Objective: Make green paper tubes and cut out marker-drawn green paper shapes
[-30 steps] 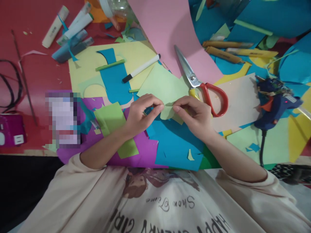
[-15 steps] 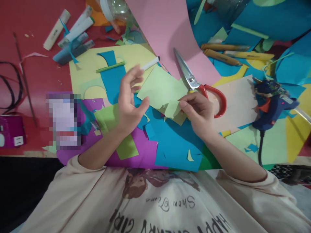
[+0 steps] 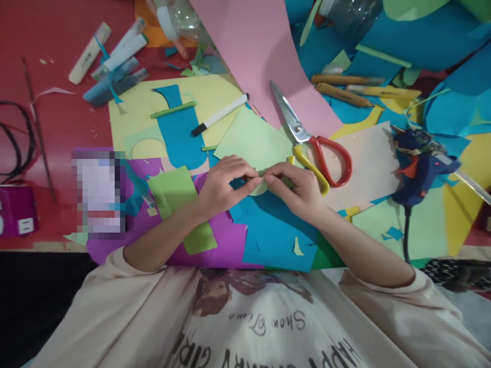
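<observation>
A small pale green paper piece (image 3: 258,189) is pinched between the fingertips of both hands, over the blue paper (image 3: 278,225). My left hand (image 3: 230,185) closes on its left side, and my right hand (image 3: 297,188) grips it from the right, thumb against forefinger. The fingers hide much of the piece. Just behind them lies a larger light green sheet (image 3: 253,135). Beside my right hand rest scissors (image 3: 301,134) with one red and one yellow handle, blades pointing away. A white marker (image 3: 222,115) with black ends lies beyond my left hand.
At right, a blue glue gun (image 3: 416,176) with a cord lies on the paper. Several markers (image 3: 90,53) are at the upper left, and brown and yellow pens (image 3: 345,94) at the upper right. A pink sheet (image 3: 249,46) curves across the back. Another person's fingers (image 3: 179,47) touch a clear bottle (image 3: 184,20).
My left hand has come right and down from its open pose and now pinches the green piece with my right hand. The right hand has shifted slightly left and down.
</observation>
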The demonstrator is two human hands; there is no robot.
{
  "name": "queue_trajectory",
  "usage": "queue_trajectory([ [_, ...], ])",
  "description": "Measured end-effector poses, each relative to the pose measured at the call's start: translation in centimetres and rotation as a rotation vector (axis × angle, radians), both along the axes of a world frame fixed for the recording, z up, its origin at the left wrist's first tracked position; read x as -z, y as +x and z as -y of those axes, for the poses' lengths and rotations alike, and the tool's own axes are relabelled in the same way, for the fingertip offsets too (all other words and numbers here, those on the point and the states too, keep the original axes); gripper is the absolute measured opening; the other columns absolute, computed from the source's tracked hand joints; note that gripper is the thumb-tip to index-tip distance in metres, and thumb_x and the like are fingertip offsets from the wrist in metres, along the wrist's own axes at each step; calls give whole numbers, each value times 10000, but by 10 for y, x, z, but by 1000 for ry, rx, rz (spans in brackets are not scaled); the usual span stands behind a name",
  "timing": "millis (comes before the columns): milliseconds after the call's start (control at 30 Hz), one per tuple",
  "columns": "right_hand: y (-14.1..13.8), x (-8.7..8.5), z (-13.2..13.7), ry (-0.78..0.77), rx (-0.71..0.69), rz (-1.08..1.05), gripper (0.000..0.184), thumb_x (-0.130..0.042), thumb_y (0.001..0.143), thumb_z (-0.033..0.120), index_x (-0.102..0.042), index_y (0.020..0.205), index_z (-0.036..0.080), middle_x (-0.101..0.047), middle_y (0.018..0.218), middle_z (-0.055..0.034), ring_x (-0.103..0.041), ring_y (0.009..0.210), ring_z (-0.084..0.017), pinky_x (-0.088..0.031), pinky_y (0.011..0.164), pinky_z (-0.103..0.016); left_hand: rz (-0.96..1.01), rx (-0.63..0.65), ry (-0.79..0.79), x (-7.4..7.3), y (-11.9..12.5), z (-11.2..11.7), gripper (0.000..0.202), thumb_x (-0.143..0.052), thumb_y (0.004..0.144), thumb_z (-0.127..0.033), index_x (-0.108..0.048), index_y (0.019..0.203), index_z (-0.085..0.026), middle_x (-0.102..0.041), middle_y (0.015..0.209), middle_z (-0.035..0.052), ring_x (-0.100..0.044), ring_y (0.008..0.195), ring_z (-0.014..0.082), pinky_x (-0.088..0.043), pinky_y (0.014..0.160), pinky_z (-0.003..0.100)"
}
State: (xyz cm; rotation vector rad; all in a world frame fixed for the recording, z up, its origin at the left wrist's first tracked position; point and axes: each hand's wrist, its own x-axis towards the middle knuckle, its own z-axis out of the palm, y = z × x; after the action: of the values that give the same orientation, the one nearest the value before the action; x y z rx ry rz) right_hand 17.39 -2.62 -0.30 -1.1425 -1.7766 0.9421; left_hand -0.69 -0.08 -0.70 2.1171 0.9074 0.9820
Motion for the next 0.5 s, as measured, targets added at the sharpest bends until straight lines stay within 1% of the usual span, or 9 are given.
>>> queue_trajectory([
  [100,1,-1,-1,-5,-8,4,158,-521,916,233,-586,780,184,-614,659,6,-533,553,-88,-407,491,-207,-20,-21,-49,-2,-1,0,228,-533,907,-287,-567,698,-202,-644,645,-11,-560,612,114,-447,638,275],
  [200,3,-3,-3,-47,47,-20,145,-523,904,212,-573,771,184,-595,653,10,-524,555,-89,-410,496,-206,6,-86,-99,-4,-3,-1,217,-518,891,-232,-548,678,-203,-622,641,-18,-554,621,109,-455,645,265],
  [267,4,-4,-4,-81,84,-47,148,-528,900,226,-569,763,189,-597,653,9,-535,565,-94,-419,504,-211,31,-151,-120,-5,-5,-3,229,-517,889,-243,-535,664,-205,-600,635,-18,-553,627,110,-459,638,258],
  [333,4,-3,-4,-99,91,-57,145,-543,893,241,-579,762,189,-607,656,7,-544,569,-98,-427,511,-214,38,-173,-140,-5,-6,-4,223,-514,894,-288,-547,689,-208,-606,665,-9,-563,643,115,-465,626,255],
  [400,3,-1,-4,-93,78,-49,140,-556,888,243,-596,767,185,-616,654,6,-541,557,-96,-428,507,-212,21,-120,-141,-5,-6,-4,175,-538,890,-321,-578,760,-210,-645,732,3,-585,672,120,-474,624,252],
  [500,2,1,-2,-59,50,-28,158,-559,894,257,-613,767,181,-622,637,6,-541,540,-96,-431,502,-212,-29,-1,-77,-5,-6,-3,121,-551,896,-284,-590,811,-208,-671,748,7,-605,685,119,-482,653,252],
])
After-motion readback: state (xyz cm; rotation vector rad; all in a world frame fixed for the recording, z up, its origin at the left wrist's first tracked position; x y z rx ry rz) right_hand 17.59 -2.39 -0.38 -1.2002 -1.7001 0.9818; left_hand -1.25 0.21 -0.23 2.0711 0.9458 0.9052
